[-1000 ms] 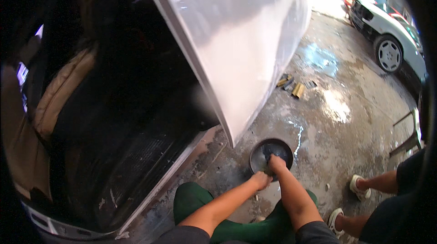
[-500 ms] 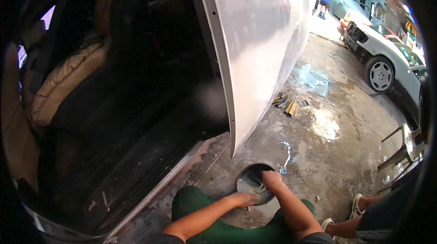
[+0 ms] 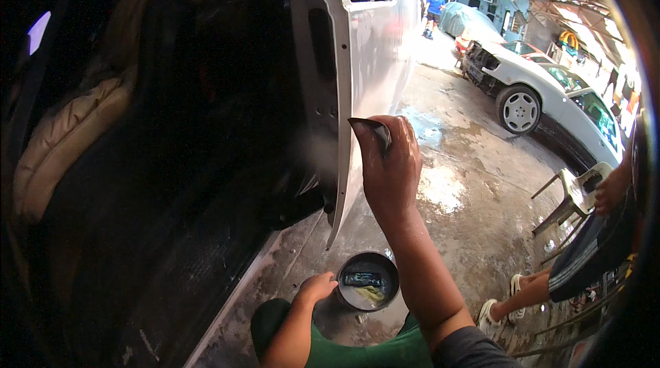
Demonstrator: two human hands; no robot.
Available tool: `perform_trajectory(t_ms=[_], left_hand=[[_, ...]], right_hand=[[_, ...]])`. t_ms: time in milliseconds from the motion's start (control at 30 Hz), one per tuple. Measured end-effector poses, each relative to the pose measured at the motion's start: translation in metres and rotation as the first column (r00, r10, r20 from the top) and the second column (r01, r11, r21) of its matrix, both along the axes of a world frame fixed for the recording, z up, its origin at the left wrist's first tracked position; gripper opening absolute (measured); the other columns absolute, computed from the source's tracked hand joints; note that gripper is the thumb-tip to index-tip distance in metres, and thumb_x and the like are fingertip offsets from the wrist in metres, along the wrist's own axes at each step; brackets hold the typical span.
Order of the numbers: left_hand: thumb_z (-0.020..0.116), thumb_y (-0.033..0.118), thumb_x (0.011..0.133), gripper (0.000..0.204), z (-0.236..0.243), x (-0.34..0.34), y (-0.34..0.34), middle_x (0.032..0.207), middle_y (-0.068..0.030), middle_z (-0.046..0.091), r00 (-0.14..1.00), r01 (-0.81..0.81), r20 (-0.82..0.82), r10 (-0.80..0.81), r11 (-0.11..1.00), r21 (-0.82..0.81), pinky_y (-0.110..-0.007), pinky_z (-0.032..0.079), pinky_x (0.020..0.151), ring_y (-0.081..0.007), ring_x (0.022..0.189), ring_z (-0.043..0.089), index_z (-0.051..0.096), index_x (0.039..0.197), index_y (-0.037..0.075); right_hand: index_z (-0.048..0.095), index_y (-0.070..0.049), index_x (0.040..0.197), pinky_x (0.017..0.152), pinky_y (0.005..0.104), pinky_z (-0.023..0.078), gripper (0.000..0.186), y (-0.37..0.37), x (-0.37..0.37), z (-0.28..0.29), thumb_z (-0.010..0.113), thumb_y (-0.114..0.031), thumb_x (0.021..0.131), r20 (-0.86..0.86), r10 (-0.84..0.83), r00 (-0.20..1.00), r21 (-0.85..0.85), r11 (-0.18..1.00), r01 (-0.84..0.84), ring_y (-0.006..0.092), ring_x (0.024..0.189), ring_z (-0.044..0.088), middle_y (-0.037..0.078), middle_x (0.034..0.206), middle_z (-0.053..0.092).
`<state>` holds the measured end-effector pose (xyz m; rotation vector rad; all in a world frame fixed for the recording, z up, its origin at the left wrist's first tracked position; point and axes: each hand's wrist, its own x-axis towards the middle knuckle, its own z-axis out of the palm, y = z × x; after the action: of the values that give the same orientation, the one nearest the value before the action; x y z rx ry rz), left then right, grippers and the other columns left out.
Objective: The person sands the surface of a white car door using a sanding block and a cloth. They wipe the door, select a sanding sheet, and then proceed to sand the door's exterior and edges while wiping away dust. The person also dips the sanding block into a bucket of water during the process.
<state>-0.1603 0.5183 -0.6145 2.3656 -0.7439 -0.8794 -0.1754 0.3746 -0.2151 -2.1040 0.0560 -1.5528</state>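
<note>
My right hand (image 3: pixel 393 169) is raised beside the edge of the open car door (image 3: pixel 368 45), its fingers closed on a dark, bent sheet of sandpaper (image 3: pixel 380 134). Whether the sheet touches the door cannot be made out. Low between my knees, a round dark basin (image 3: pixel 394 297) stands on the floor with cloudy water in it. A dark rectangular block (image 3: pixel 363 279) and a yellowish, cloth-like piece (image 3: pixel 371 294) lie inside. My left hand (image 3: pixel 318 287) is at the basin's left rim, fingers closed on it.
On the left is the dark car interior with a tan seat (image 3: pixel 69 141). A person in dark shorts (image 3: pixel 584 265) stands at right near a plastic chair (image 3: pixel 574 189). Beyond are a white car (image 3: pixel 543 100), a covered car (image 3: pixel 467 22) and another person in blue (image 3: pixel 434 7). The concrete floor (image 3: pixel 454 134) is wet.
My right hand has risen out of the basin to the door edge with the sandpaper. My left hand has moved from inside the basin to its left rim. The view has shifted right.
</note>
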Motion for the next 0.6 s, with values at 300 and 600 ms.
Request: perform_trajectory(t_ms=[300, 600], left_hand=[[0.062, 0.04, 0.097, 0.058, -0.034, 0.019, 0.03, 0.131, -0.0237, 0.066, 0.996, -0.061, -0.071, 0.057, 0.996, -0.057, -0.045, 0.048, 0.104, -0.039, 0.123, 0.063, 0.056, 0.141, 0.003], [0.058, 0.046, 0.096, 0.059, -0.01, 0.024, 0.02, 0.138, -0.0213, 0.062, 0.99, -0.027, -0.136, 0.021, 0.999, -0.041, -0.047, 0.045, 0.109, -0.0392, 0.129, 0.058, 0.057, 0.143, 0.01]], right_hand=[[0.059, -0.005, 0.101, 0.072, 0.0465, 0.05, 0.021, 0.036, 0.035, 0.023, 0.07, -0.023, 0.096, 0.133, -0.077, 0.988, 0.16, 0.986, 0.055, 0.0395, 0.082, 0.066, 0.017, 0.089, 0.065], [0.051, -0.005, 0.107, 0.083, 0.0361, 0.045, 0.02, 0.023, 0.035, -0.17, 0.061, 0.006, 0.094, 0.25, -0.021, 0.968, 0.141, 0.99, -0.015, 0.0236, 0.09, 0.055, 0.013, 0.1, 0.054]])
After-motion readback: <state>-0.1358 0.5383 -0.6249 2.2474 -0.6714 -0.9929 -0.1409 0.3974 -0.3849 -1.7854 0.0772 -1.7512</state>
